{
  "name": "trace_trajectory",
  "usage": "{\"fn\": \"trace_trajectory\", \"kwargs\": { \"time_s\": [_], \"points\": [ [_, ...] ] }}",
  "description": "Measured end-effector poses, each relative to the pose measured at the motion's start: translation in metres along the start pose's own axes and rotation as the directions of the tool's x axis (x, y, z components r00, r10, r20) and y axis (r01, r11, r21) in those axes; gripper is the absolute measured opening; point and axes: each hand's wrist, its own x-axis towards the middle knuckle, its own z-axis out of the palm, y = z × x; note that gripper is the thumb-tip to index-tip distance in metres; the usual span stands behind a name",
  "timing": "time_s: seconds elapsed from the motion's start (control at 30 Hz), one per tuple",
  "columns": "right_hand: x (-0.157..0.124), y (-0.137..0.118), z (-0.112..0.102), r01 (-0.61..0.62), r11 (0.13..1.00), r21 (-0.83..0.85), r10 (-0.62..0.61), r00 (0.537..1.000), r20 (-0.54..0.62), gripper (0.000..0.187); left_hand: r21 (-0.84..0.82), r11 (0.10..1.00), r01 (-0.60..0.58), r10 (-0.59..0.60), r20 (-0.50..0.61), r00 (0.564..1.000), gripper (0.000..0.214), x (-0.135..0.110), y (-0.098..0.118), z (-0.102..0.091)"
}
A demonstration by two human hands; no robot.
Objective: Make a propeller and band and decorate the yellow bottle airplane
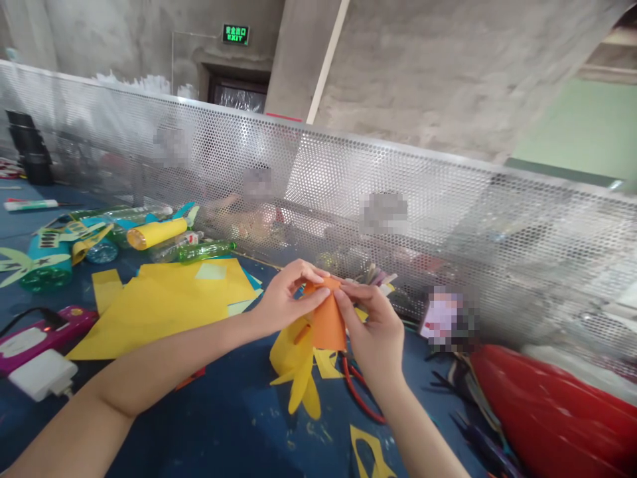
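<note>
An orange piece of paper (329, 325) hangs upright from the fingertips of both my hands. My left hand (293, 295) pinches its top edge from the left. On the other side, my right hand (375, 325) grips the same edge with thumb and fingers. Just below and behind the paper lies a yellow paper shape (293, 378) with petal-like strips, partly covered by the orange piece. A curved red handle (365, 395) shows beside my right wrist; the rest of that tool is hidden. A cut yellow paper scrap (369, 451) lies nearer to me.
Yellow paper sheets (174, 299) are stacked at left, with plastic bottles (206, 249) and decorated bottles (50, 262) behind. A pink power strip (50, 335) holds a white adapter (44, 375). A perforated metal screen (318, 179) bounds the blue table (223, 425). A red bag-like object (557, 411) sits right.
</note>
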Motion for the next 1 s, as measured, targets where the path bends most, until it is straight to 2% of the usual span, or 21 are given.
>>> {"fn": "trace_trajectory", "kwargs": {
  "time_s": [0.33,0.57,0.87,1.0],
  "points": [
    [0.001,0.000,0.000,0.011,1.000,-0.005,-0.011,1.000,0.003,0.006,0.098,0.995,0.012,-0.006,-0.059,0.998,0.011,-0.001,0.004,0.005],
    [-0.001,0.002,0.000,-0.020,1.000,0.024,0.020,1.000,-0.005,0.006,0.135,0.990,-0.032,0.040,-0.059,0.997,0.008,-0.003,0.000,0.007],
    [-0.009,-0.003,0.016,0.111,0.984,-0.138,-0.132,0.979,-0.156,0.004,0.320,0.932,-0.170,0.221,-0.131,0.966,0.005,-0.010,-0.004,0.012],
    [-0.011,-0.001,0.021,0.152,0.978,-0.145,-0.179,0.965,-0.191,0.007,0.329,0.928,-0.175,0.233,-0.148,0.961,0.006,-0.010,-0.005,0.015]
  ]
}}
